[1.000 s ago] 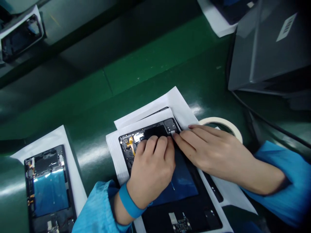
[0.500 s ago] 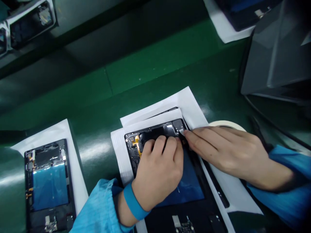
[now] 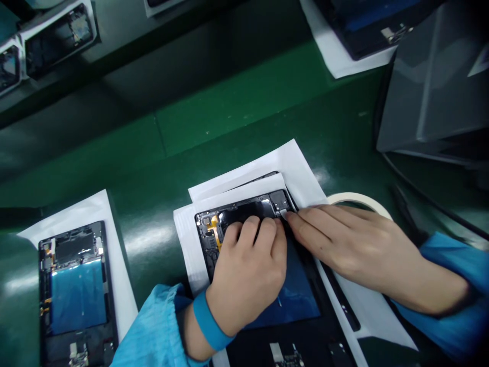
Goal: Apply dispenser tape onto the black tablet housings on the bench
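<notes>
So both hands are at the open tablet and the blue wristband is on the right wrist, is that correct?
No, the head view shows the wristband on the left wrist. The left hand and right hand are indeed at the tablet.

A single camera sits on the person's head, looking forward and steeply down over the worktop [image 3: 237,137]. It is near enough that the left hand [image 3: 248,278] at six o'clock and the right hand [image 3: 351,244] at four loom large. The open tablet [image 3: 298,303] is cut off by the lower edge. The frame is tilted, the worktop's far lines climbing toward two o'clock, and reaches a grey ledge [image 3: 122,35] at ten.
</notes>
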`<state>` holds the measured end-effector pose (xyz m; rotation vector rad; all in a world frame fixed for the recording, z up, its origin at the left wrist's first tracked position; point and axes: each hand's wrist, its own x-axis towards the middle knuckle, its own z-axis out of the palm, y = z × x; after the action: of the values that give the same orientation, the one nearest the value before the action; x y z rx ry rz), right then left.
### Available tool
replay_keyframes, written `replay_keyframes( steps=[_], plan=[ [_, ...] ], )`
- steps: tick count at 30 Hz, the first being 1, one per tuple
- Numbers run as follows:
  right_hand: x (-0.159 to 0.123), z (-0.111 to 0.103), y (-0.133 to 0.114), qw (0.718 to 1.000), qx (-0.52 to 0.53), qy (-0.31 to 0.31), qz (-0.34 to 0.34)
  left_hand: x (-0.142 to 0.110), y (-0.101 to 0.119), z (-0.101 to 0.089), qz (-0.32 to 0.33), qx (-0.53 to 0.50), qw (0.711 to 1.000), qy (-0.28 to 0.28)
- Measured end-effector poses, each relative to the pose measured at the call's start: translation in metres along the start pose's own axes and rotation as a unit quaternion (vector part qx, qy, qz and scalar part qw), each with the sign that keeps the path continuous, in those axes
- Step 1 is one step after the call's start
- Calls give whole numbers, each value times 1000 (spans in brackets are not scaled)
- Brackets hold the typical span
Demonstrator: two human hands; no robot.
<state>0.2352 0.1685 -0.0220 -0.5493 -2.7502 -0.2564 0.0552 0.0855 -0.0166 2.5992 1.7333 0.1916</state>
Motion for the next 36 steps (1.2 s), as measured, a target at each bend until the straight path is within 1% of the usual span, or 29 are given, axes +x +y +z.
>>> replay_keyframes(
  steps=[7, 15, 20, 22, 26, 28, 30, 31, 32, 33, 35, 36],
  plan=[
    [2, -1, 1, 1000, -4, -9, 0, -1, 1, -1, -1, 2, 1000, -1],
    [-1, 5, -1, 999, 25, -15, 24, 0, 1, -1, -5, 5, 1000, -8],
    [2, 5, -1, 998, 36, -38, 35, 3, -3, -3, 5, 10, 1000, 4],
    [1, 5, -6, 996, 43, -47, 58, 4, -5, -3, 9, 21, 1000, 16],
    [-2, 11, -18, 987, 57, -64, 138, 7, -11, 0, 33, 31, 998, 43],
    [-7, 8, -17, 986, 70, -56, 143, 9, -14, 1, 43, 39, 997, 52],
    [-24, -3, -8, 988, 82, -14, 127, 11, -16, 0, 52, 49, 996, 54],
    [-39, -12, -1, 989, 70, 19, 130, 12, -16, -1, 56, 53, 995, 56],
    [-58, -23, 8, 988, 43, 54, 137, 13, -17, -2, 58, 57, 995, 59],
    [-80, -34, 18, 982, -7, 93, 166, 14, -17, -3, 59, 59, 994, 65],
    [-131, -54, 40, 955, -144, 142, 216, 15, -17, -4, 64, 64, 993, 76],
    [-155, -62, 51, 929, -210, 175, 249, 16, -16, -5, 67, 66, 993, 78]
  ],
)
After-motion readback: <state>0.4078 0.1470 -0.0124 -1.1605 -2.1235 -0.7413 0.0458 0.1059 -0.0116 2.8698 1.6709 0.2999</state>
